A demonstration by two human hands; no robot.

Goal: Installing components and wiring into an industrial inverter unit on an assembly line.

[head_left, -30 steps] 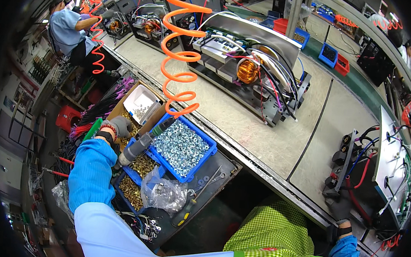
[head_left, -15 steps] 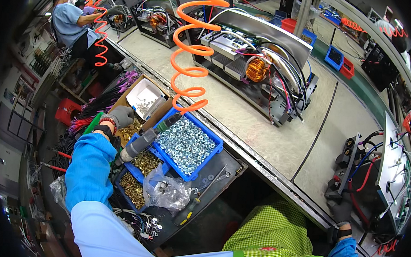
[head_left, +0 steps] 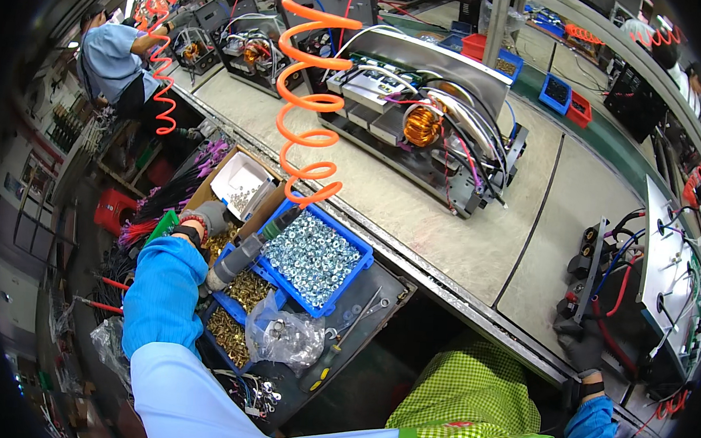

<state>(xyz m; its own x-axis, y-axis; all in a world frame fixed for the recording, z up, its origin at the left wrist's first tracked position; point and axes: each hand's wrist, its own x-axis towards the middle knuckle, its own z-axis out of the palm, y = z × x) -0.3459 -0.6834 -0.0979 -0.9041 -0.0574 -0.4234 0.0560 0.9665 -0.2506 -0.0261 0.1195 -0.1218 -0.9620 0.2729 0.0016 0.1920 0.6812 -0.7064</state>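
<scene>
My left hand [head_left: 211, 217], in a grey glove, reaches into a cardboard box [head_left: 265, 201] over loose brass-coloured fasteners. Its fingers look curled, but the tips are hidden. Beside it a grey power screwdriver [head_left: 239, 260] lies across the bins, its upper end at the coiled orange air hose [head_left: 311, 140]. A blue bin of silvery flanged nuts [head_left: 310, 257] stands to the right of the tool. At the far right my right hand [head_left: 585, 351], in a dark glove, is closed around the lower end of an upright black metal panel [head_left: 577, 291] with round black fittings.
Blue bins of brass screws [head_left: 229, 336], a clear plastic bag [head_left: 287, 335], a wrench [head_left: 373, 307] and a screwdriver [head_left: 324, 368] lie on the side table. An open electrical unit with a copper coil [head_left: 423, 125] stands on the bench. A co-worker [head_left: 118, 59] stands far left.
My view has shifted slightly, so the bench and units sit a little further left. My left hand stays at the cardboard box, and my right hand stays at the black panel.
</scene>
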